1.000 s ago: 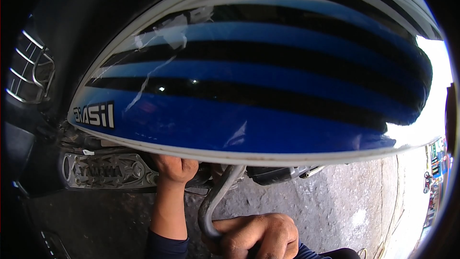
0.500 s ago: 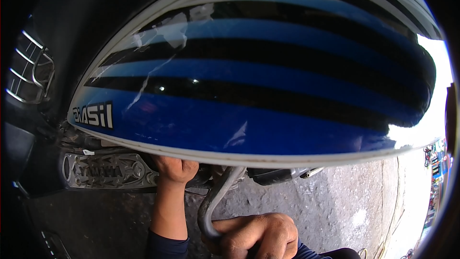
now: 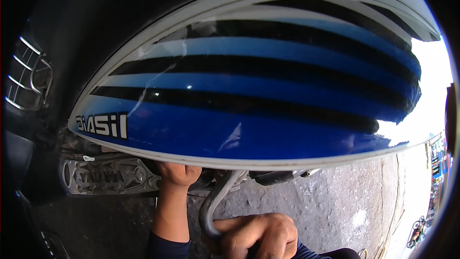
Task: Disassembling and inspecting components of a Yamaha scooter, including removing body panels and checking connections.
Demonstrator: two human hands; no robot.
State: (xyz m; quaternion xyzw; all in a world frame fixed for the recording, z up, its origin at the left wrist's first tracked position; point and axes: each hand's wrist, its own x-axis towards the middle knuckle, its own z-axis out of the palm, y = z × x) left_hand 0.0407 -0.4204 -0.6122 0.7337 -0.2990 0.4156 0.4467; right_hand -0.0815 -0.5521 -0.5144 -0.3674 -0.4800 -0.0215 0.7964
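Note:
A glossy blue side panel (image 3: 263, 134) with black stripes, pale trim and whitish scuffs spans the upper view. Beneath its lower edge is my left hand (image 3: 180, 175), its fingers hidden behind the panel. A bent grey metal tube (image 3: 210, 204) runs down from under the panel beside my left forearm. My right hand (image 3: 258, 237) is closed at the tube's lower bend, low in the middle. A ridged metal footboard plate (image 3: 136, 175) lies left of my left hand, and dark mechanical parts (image 3: 268, 176) show right of the tube.
A chrome wire rack (image 3: 26, 74) is at the far left beside black bodywork (image 3: 62, 38). Rough concrete floor (image 3: 340, 201) lies below, with cable-like lines at the lower right. A small distant motorcycle (image 3: 416, 232) and colourful clutter appear at the bright right rim.
The panel and footboard sit slightly lower in the picture than before. My hands keep nearly the same places, the left under the panel, the right at the tube.

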